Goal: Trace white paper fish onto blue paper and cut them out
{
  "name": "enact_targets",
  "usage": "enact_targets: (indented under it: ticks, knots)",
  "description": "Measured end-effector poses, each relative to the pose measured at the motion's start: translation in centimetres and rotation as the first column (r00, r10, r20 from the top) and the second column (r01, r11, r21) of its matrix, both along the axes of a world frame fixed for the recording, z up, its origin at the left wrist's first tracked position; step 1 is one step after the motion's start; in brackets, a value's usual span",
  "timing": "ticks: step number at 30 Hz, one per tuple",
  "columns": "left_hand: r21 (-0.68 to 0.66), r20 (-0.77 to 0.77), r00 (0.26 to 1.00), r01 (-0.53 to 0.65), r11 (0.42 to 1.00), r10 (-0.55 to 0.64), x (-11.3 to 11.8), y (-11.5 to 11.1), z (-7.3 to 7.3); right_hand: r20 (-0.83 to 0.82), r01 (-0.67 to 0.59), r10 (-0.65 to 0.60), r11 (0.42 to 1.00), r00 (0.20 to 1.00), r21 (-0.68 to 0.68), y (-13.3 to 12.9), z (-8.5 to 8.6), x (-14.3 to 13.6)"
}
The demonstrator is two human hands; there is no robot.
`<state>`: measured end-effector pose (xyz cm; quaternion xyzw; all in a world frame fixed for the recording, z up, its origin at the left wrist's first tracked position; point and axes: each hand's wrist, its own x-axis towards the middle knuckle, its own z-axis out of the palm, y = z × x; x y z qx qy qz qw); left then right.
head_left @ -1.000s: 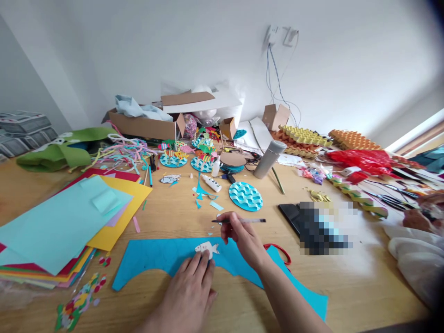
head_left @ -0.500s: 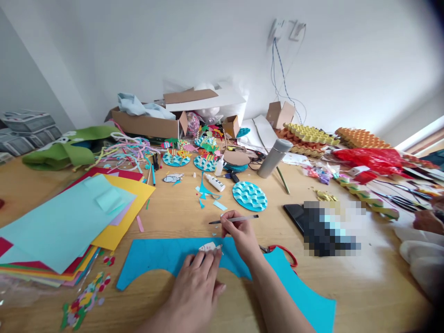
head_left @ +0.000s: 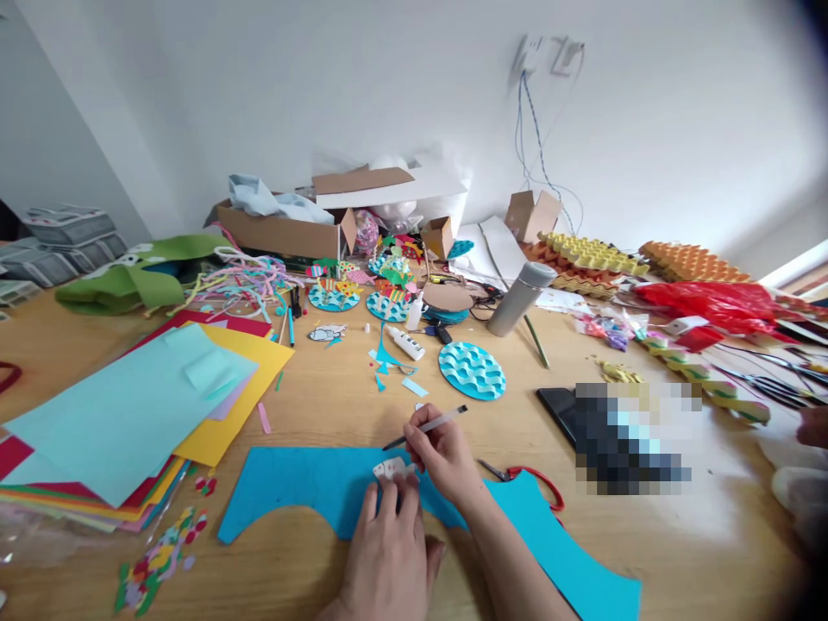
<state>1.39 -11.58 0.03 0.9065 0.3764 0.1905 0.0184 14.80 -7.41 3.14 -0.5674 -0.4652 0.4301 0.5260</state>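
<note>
A blue sheet of paper (head_left: pixel 285 474) with curved cut-outs along its near edge lies in front of me. On it rests a small white paper fish (head_left: pixel 389 467), partly hidden by fingers. My left hand (head_left: pixel 392 539) lies flat, fingertips pressing the fish down. My right hand (head_left: pixel 443 457) grips a pen (head_left: pixel 446 417), its dark tip pointing left just above the fish, near the sheet's far edge; whether it touches the paper I cannot tell. Red-handled scissors (head_left: pixel 549 485) lie to the right, partly beneath another blue paper piece (head_left: pixel 562 543).
Coloured paper sheets (head_left: pixel 129 414) are stacked at left, near punched paper bits (head_left: pixel 159 561). Beyond my hands lie a glue bottle (head_left: pixel 406 342) and a wavy blue disc (head_left: pixel 472 371). A grey flask (head_left: pixel 521 299) stands behind. Another person's hand (head_left: pixel 813 427) shows at right.
My right hand has lowered the pen, bringing its tip down and left towards the fish. My left hand has shifted slightly right and nearer. The view has turned a little.
</note>
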Motion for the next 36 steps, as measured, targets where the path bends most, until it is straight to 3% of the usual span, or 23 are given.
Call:
enact_targets:
  ticks: [5,9,16,36]
  knots:
    - [-0.028,-0.051,0.999,0.011,1.000,-0.012,-0.1,-0.1,-0.1,0.253,-0.033,0.027,0.999,0.967,0.020,-0.1,0.0,-1.0]
    - [-0.087,-0.069,0.997,0.029,0.996,-0.035,-0.1,-0.1,-0.4,0.344,-0.037,0.016,0.998,0.939,0.055,0.1,-0.1,-1.4]
    - [-0.143,-0.071,0.997,-0.051,0.988,0.041,0.6,-0.9,-0.4,0.384,-0.069,0.048,0.997,0.922,0.043,0.2,-0.4,-1.3]
    - [-0.165,-0.072,0.997,-0.026,0.986,0.014,0.4,-0.7,-0.4,0.329,-0.101,0.092,0.995,0.940,0.008,0.2,-0.1,-1.6]
